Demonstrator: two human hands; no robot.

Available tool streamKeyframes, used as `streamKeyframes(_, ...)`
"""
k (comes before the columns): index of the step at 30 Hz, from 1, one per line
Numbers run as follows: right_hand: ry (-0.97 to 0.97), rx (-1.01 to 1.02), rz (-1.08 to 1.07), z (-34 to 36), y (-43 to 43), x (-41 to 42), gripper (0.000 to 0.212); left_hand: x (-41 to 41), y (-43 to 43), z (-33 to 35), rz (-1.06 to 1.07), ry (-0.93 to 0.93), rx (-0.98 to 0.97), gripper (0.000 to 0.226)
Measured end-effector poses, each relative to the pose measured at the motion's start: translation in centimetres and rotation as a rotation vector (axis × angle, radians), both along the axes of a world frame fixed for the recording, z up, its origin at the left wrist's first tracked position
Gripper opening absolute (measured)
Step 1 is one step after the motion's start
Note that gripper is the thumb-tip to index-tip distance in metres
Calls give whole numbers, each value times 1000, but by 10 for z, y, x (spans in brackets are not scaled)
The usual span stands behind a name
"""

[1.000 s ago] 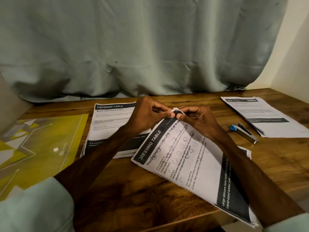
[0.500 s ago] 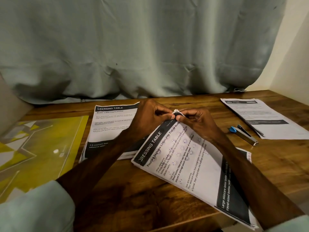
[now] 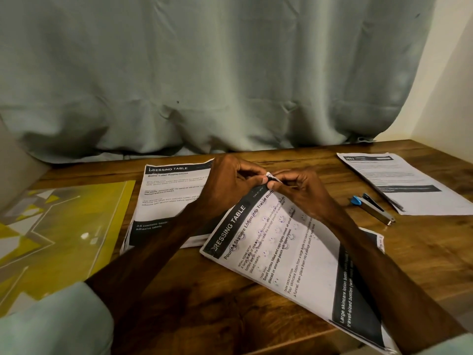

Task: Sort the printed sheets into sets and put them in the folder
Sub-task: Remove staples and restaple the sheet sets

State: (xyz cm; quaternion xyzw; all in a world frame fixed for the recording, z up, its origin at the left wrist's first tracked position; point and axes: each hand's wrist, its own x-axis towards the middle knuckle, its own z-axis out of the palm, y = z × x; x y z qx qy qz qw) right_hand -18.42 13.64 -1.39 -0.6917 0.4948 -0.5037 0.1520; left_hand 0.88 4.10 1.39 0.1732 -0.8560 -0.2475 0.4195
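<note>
A set of printed sheets headed "Dressing Table" lies slanted on the wooden table in front of me. My left hand and my right hand both pinch its far top corner, which is lifted and curled between the fingertips. A second stack of printed sheets lies flat behind my left forearm. A third stack lies at the far right. The yellow patterned folder lies flat at the left.
A small stapler with a blue tip lies between my right arm and the right stack. A grey-green curtain hangs along the table's back edge. A pale wall closes the right side.
Both hands have stayed on the top corner of the slanted set, working it with small finger motions. The view has tipped slightly, nothing else has moved.
</note>
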Motion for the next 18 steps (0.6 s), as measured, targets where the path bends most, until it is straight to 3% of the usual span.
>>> streamKeyframes(5, 26, -22, -2, 3, 2, -1, 16, 4, -8, 5, 54, -15, 43, 12)
streamKeyframes(9, 30, -11, -8, 4, 2, -5, 18, 4, -24, -4, 107, -123, 263, 37)
streamKeyframes(13, 47, 5, -4, 5, 3, -6, 19, 3, -25, -11, 36, -139, 359, 17)
streamKeyframes(18, 69, 10, -35, 5, 2, -9, 18, -1, -17, -11, 91, -41, 353, 12)
